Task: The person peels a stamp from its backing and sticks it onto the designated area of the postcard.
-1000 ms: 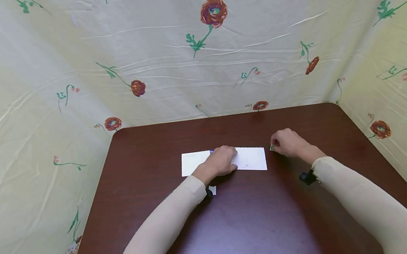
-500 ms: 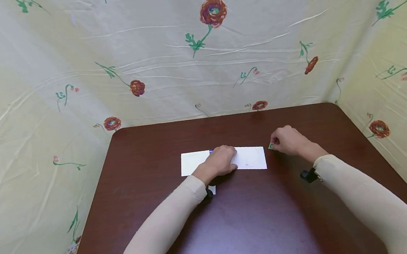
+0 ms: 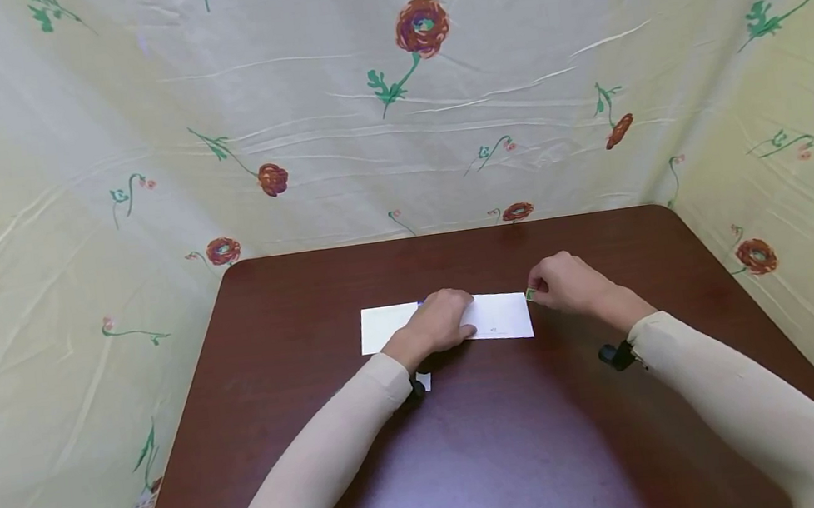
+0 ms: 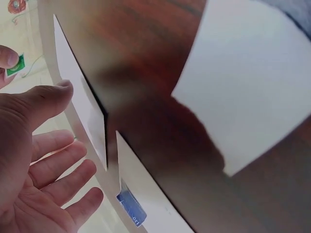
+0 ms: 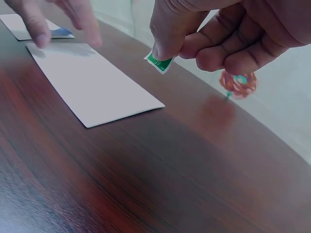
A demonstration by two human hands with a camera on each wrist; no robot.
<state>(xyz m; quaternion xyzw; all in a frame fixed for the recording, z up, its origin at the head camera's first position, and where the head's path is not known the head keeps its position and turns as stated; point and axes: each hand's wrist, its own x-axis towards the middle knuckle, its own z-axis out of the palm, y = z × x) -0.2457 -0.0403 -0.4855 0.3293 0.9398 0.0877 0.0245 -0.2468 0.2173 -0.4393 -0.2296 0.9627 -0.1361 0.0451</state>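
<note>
Between thumb and index finger, my right hand (image 3: 568, 282) pinches a small green postage stamp (image 5: 160, 63) with serrated edges. It holds the stamp just above the table, by the right end of a white envelope (image 3: 502, 316). My left hand (image 3: 441, 319), fingers loosely spread, is at that envelope's left end, with the thumb at its lower edge. Left of it lies a second white envelope (image 3: 387, 329), bearing a blue stamp (image 4: 132, 208) at one corner. The left hand and wrist partly cover both envelopes.
A white paper piece with a ragged edge (image 4: 248, 87) lies under the left wrist, mostly hidden in the head view. The dark brown table (image 3: 520, 451) has rounded far corners. Flower-printed cloth (image 3: 328, 87) hangs behind and at both sides.
My right hand has shifted slightly left with the green stamp, bringing it to the envelope's upper right corner. The left hand and both envelopes have stayed in place.
</note>
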